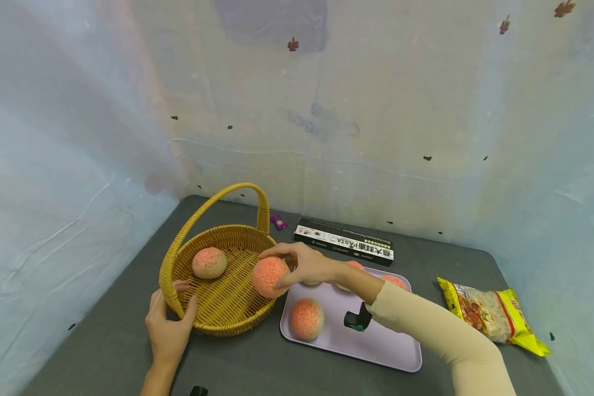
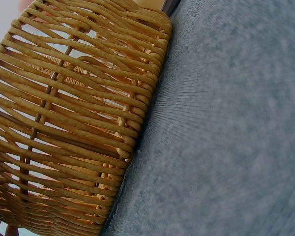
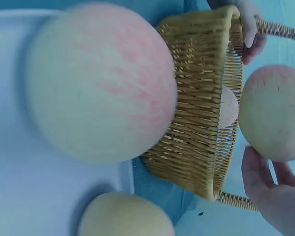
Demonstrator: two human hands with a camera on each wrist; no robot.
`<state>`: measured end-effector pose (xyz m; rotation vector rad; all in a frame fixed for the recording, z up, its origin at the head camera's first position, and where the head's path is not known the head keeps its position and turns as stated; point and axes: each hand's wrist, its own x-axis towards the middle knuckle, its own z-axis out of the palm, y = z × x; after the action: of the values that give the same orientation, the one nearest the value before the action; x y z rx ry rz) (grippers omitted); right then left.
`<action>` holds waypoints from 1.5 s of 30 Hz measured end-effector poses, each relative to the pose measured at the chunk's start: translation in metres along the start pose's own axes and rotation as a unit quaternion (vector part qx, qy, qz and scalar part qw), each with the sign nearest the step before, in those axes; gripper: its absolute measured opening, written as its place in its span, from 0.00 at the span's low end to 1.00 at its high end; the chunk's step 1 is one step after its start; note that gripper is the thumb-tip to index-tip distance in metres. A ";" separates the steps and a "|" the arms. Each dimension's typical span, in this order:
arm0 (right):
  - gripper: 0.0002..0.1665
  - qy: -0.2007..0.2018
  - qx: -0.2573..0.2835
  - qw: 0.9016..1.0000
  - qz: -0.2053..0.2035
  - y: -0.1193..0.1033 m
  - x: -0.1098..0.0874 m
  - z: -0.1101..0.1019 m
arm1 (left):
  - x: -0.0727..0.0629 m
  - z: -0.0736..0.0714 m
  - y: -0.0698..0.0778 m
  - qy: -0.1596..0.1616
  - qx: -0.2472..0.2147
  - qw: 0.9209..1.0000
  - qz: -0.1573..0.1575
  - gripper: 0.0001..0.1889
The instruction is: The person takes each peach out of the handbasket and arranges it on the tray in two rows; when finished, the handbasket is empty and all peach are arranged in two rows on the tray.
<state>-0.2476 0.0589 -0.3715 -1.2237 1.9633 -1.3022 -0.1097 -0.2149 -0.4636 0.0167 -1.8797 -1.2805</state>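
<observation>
My right hand (image 1: 307,264) holds a pink-and-cream peach (image 1: 270,277) over the right rim of a yellow wicker basket (image 1: 237,327). In the right wrist view the fingertips sit against the underside of that peach (image 3: 275,113). Another peach (image 1: 209,263) lies inside the basket, toward its left side. My left hand (image 1: 168,324) grips the basket's near-left rim beside the foot of its arched handle. The woven wall (image 2: 78,113) fills much of the left wrist view and hides most of that hand.
Right of the basket stands a lilac tray (image 1: 376,352) with several peaches, including a near-left peach (image 1: 307,319); my right arm covers part of it. Behind lie a black pasta box (image 1: 344,242) and a small purple packet (image 1: 279,222). A yellow food bag (image 1: 492,313) lies far right.
</observation>
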 end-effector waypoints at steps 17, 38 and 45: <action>0.38 0.148 0.037 0.986 0.065 -0.003 -0.113 -0.012 | -0.006 0.000 -0.042 -0.015 -0.003 1.000 0.013 0.16; 0.38 0.217 0.030 0.968 0.126 0.034 -0.181 0.008 | -0.002 -0.006 -0.042 -0.018 0.019 1.000 -0.008 0.16; 0.36 0.242 0.043 0.961 0.129 0.046 -0.190 0.020 | -0.003 -0.002 -0.042 -0.014 0.027 0.999 -0.008 0.17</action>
<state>-0.1592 0.2215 -0.4369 -0.6107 2.2711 -1.6348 -0.1243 -0.2352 -0.4973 0.0437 -1.9414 -1.2466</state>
